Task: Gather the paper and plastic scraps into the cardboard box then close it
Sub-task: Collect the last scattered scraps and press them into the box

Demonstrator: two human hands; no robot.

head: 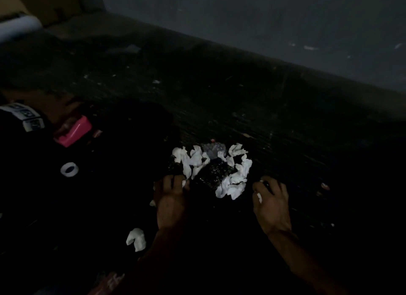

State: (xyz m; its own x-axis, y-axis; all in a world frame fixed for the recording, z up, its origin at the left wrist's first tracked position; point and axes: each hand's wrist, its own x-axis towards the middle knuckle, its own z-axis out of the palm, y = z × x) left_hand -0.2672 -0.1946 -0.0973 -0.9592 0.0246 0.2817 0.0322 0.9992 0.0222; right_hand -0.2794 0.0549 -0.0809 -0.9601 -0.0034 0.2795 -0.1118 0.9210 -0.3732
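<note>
Hands [222, 198] flank paper scraps [232, 180] | left hand [172, 199], right hand [271, 203] palm-down

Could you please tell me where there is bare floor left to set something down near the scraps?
The dark floor beyond the white paper pile, up to the grey wall, looks bare except for tiny specks. It is crowded between the left hand and right hand, and leftward around the pink object and white ring.

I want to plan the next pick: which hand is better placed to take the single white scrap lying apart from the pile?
The left hand. The lone white scrap lies just beside its wrist, while the right hand sits across the pile of scraps, farther away.
</note>
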